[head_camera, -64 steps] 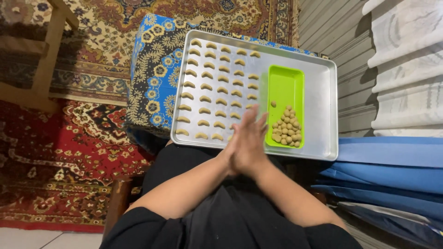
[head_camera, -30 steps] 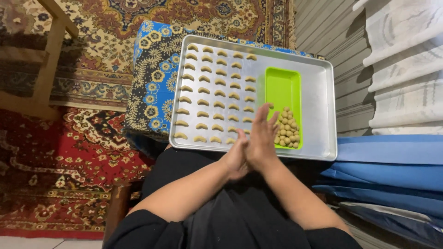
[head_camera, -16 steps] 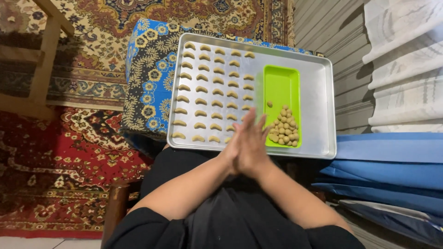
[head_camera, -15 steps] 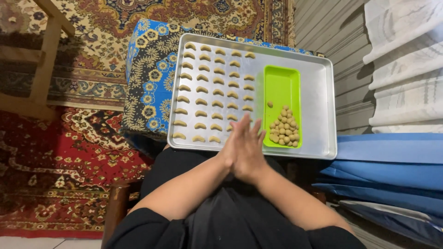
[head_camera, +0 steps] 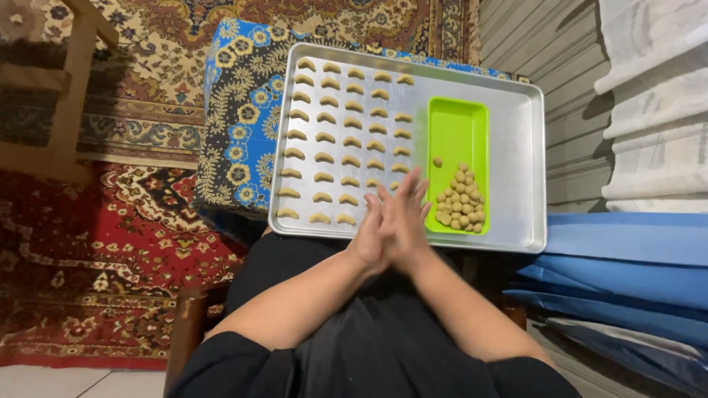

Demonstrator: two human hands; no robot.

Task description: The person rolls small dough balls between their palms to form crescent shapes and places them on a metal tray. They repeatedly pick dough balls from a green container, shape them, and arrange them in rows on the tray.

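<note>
My left hand [head_camera: 371, 237] and my right hand [head_camera: 408, 220] are pressed palm to palm, fingers straight, over the near edge of a metal baking tray [head_camera: 529, 173]. Whatever lies between the palms is hidden. On the tray's left part lie rows of several small crescent-shaped dough pieces [head_camera: 346, 121]. To the right of them a lime-green rectangular tray [head_camera: 457, 129] holds a heap of small dough balls [head_camera: 462, 205] at its near end and one loose ball [head_camera: 436, 161]. My fingertips are just left of that heap.
The baking tray rests on a blue patterned cushion [head_camera: 236, 125] above my black-clad lap. Red and brown patterned carpets [head_camera: 88, 243] cover the floor at left, with a wooden stool [head_camera: 66, 110]. Folded blue mats [head_camera: 627, 265] and white cloths [head_camera: 656, 110] are stacked at right.
My palms have slid back and forth against each other; the right hand reached forward a second ago and has come back level with the left. The trays have not moved.
</note>
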